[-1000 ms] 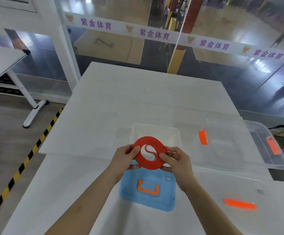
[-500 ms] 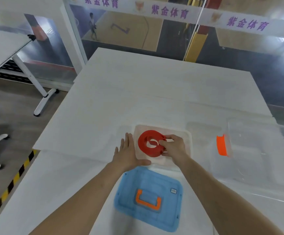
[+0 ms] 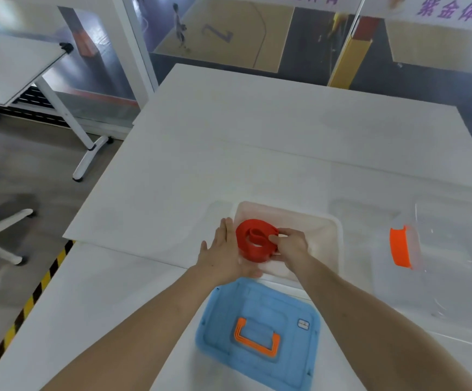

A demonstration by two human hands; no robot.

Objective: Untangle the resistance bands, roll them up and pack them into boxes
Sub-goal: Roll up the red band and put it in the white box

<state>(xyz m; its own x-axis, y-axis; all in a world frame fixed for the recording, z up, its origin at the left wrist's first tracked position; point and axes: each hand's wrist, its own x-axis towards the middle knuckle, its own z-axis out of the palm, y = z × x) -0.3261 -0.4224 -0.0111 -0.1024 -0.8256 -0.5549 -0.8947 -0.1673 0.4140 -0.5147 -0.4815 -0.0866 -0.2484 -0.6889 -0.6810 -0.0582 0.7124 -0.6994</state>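
Resistance band (image 3: 257, 240), rolled into a red coil, sits inside the clear box (image 3: 320, 244). The right hand (image 3: 292, 247) pinches the coil's right edge with curled fingers (image 3: 275, 237). The left hand (image 3: 223, 256) lies flat with fingers straight along the box's left wall, beside the coil. A blue lid (image 3: 260, 314) lies in front of the box.

The right hand (image 3: 291, 246) covers part of the red band (image 3: 242, 245).

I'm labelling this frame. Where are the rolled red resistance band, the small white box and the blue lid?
rolled red resistance band (image 3: 253, 253): head view, near wall of the coil.
small white box (image 3: 321, 235): head view, bare floor at its right.
blue lid (image 3: 220, 334): head view, bare left part.
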